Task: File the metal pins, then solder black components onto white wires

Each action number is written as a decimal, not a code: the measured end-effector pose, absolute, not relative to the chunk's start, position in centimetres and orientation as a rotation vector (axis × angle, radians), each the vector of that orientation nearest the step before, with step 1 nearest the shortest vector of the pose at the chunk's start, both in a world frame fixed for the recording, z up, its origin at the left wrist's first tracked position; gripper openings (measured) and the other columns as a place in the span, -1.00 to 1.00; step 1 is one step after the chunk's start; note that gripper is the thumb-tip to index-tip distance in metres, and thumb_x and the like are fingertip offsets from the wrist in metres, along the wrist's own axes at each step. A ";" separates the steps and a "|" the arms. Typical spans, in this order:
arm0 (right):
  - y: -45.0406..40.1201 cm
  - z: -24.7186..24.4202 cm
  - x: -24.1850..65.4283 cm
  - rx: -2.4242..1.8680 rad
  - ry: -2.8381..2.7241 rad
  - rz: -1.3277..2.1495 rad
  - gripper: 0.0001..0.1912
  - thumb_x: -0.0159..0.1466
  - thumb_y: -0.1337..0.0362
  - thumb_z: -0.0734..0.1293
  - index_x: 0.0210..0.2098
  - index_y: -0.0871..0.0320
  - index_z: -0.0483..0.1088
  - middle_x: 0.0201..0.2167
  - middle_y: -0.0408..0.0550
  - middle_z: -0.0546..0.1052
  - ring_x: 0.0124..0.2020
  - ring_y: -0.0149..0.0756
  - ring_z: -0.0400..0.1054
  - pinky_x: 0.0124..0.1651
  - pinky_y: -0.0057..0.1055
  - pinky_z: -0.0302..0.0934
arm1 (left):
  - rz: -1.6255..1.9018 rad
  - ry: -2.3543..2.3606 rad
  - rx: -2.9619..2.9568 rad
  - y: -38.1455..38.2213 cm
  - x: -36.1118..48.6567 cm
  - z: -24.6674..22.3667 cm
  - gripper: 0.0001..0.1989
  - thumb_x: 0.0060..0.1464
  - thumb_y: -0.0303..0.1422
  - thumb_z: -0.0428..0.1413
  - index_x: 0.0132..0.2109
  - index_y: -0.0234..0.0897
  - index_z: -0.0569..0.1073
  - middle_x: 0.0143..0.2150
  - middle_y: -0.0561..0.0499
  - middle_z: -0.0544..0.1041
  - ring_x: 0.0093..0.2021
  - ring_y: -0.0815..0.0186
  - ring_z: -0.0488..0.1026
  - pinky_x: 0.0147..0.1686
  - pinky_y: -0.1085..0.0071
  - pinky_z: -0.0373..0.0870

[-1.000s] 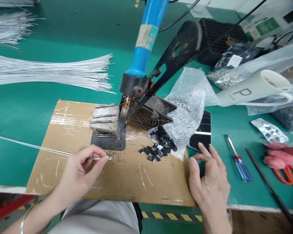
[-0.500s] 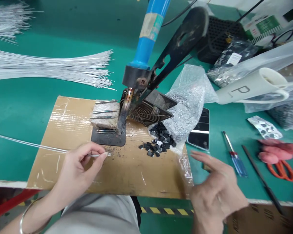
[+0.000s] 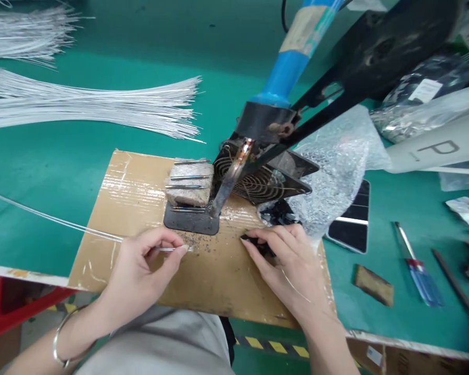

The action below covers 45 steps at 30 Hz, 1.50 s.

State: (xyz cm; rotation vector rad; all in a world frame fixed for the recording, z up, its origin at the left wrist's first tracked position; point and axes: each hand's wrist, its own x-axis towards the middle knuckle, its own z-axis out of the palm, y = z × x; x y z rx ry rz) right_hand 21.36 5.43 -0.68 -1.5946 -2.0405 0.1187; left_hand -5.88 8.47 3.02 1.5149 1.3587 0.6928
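My left hand (image 3: pixel 148 265) pinches thin white wires (image 3: pixel 101 234) near their end between thumb and forefinger. Their stripped-looking tips poke out past the fingertips, and the rest trails off to the left. Low over the loose black pieces, my right hand (image 3: pixel 289 260) has its thumb and forefinger tips close together around a small black piece (image 3: pixel 248 239). More small black pieces (image 3: pixel 279 212) lie behind that hand, at the mouth of a bubble-wrap bag (image 3: pixel 332 161); the hand partly hides them. Above both hands hangs a blue-handled soldering iron (image 3: pixel 283 78), its tip pointing down.
A cardboard sheet (image 3: pixel 133 182) lies under the work. On it are a block with metal rods (image 3: pixel 189 190), a black pad (image 3: pixel 191 221) and a fan (image 3: pixel 261 179). Wire bundles (image 3: pixel 101 107) lie left; a phone (image 3: pixel 349 219), brown block (image 3: pixel 374 284) and screwdriver (image 3: pixel 418 265) lie right.
My right hand has moved left from beside the cardboard to the black pieces, and its fingers have closed in. The left hand keeps its pinch on the wires. The view has shifted.
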 end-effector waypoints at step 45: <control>4.4 1.3 10.4 -1.435 -0.823 1.093 -0.93 0.28 0.25 0.48 -0.33 0.05 0.66 -0.52 -0.15 0.58 -0.61 -0.42 0.43 -0.53 -0.49 0.37 | 0.666 1.209 1.280 9.1 -5.0 3.9 -0.87 0.21 -0.41 0.20 -0.34 -0.23 0.55 -0.32 0.03 0.62 -0.29 0.35 0.55 -0.28 0.50 0.47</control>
